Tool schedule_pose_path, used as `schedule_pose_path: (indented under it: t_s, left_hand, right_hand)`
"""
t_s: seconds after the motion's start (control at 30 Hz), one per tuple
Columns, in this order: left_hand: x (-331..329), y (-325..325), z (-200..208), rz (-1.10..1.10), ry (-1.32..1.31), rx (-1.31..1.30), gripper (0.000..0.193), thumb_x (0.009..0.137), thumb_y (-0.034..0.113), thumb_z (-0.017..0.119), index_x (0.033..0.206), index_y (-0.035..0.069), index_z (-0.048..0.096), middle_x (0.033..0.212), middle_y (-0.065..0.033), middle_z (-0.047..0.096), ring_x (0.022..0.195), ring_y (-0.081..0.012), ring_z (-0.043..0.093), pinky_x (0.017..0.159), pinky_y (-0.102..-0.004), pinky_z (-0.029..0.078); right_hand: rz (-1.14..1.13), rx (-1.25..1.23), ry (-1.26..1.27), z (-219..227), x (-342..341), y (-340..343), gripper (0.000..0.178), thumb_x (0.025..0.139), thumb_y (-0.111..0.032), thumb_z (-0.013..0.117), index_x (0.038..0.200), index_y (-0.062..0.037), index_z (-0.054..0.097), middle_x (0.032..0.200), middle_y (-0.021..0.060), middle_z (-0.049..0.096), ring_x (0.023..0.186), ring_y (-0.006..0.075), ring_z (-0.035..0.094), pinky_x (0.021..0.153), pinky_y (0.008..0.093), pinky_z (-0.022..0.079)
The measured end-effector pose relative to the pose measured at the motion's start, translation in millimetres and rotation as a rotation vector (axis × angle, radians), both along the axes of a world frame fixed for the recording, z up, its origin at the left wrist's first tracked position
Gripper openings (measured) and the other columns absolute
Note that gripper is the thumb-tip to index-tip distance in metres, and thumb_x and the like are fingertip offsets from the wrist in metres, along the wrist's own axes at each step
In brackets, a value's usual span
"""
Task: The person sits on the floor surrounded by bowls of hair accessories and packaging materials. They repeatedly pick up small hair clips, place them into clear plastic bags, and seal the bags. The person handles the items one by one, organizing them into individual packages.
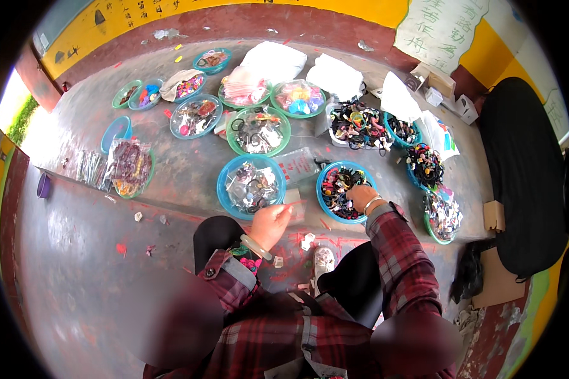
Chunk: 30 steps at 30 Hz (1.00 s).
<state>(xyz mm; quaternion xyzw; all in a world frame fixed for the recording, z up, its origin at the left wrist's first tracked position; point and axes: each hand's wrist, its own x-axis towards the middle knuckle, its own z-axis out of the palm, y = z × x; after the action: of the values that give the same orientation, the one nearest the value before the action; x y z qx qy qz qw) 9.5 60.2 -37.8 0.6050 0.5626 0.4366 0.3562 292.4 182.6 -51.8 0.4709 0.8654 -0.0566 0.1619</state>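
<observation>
My right hand (361,197) reaches down into a blue basin (323,208) heaped with small black and coloured hair ties (336,182). Its fingers are bunched together among them, and what the fingertips pinch is hidden. Just left of that basin, my left hand (270,227) is closed, with a small clear plastic bag (296,211) at its fingertips. Beyond the left hand sits another blue basin (220,189) holding clear-bagged dark and metallic pieces (251,186).
Several basins of small goods spread over the raised grey floor, including a green basin (287,140). A white tub (335,140) holds more hair ties. White sacks (273,62) lie behind. A long black object (518,177) and cardboard (501,278) stand at right; a step edge (164,203) runs in front.
</observation>
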Motion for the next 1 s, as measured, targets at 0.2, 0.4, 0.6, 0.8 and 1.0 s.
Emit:
schedule_pose_path:
  t_s: [0.2, 0.4, 0.6, 0.8, 1.0]
  left_hand:
    - [7.9, -0.6, 19.1, -0.048, 0.056, -0.025, 0.022, 0.084, 0.018, 0.056, 0.086, -0.003, 0.06, 0.058, -0.0136, 0.052, 0.05, -0.0129, 0.047, 0.05, -0.0288, 0.039]
    - [12.0, 0.1, 14.8, -0.065, 0.024, -0.043, 0.023, 0.085, 0.02, 0.054, 0.087, -0.002, 0.06, 0.06, -0.0174, 0.051, 0.05, -0.0179, 0.047, 0.051, -0.0306, 0.04]
    - [10.4, 3.5, 12.6, -0.119, 0.055, -0.137, 0.024, 0.086, 0.02, 0.053, 0.089, -0.003, 0.06, 0.064, -0.0136, 0.058, 0.056, -0.0135, 0.052, 0.054, -0.0278, 0.044]
    - [14.6, 4.1, -19.6, -0.067, -0.275, -0.189, 0.026, 0.081, 0.022, 0.054, 0.081, -0.002, 0.061, 0.057, -0.0143, 0.055, 0.05, -0.0219, 0.053, 0.05, -0.0337, 0.04]
    - [16.3, 5.7, -28.7, -0.11, -0.157, -0.17, 0.03, 0.077, 0.026, 0.057, 0.073, -0.002, 0.064, 0.057, -0.0174, 0.057, 0.051, -0.0229, 0.056, 0.052, -0.0333, 0.043]
  right_hand:
    - [-0.025, -0.084, -0.06, -19.2, -2.7, 2.4, 0.024, 0.074, -0.009, 0.051, 0.096, -0.0118, 0.06, 0.086, 0.0149, 0.062, 0.082, 0.0313, 0.061, 0.069, 0.0421, 0.047]
    - [-0.05, -0.009, -0.086, -34.4, -0.9, 11.4, 0.018, 0.074, -0.016, 0.055, 0.089, -0.01, 0.063, 0.082, 0.0139, 0.062, 0.084, 0.0295, 0.061, 0.068, 0.0408, 0.048]
    - [-0.285, 0.245, 0.637, -15.6, 17.4, 15.6, 0.017, 0.067, -0.019, 0.07, 0.071, -0.0049, 0.061, 0.072, 0.0077, 0.06, 0.069, 0.0222, 0.057, 0.059, 0.0336, 0.045]
    - [-0.832, -0.607, 1.584, 75.2, -31.7, -37.5, 0.013, 0.07, -0.011, 0.07, 0.066, -0.0057, 0.058, 0.063, 0.0, 0.057, 0.051, 0.0063, 0.049, 0.047, 0.0187, 0.035]
    - [-0.412, -0.11, 1.355, 61.5, -82.9, -89.2, 0.013, 0.07, -0.006, 0.068, 0.079, -0.001, 0.061, 0.067, 0.0031, 0.058, 0.057, 0.0115, 0.054, 0.055, 0.0227, 0.043]
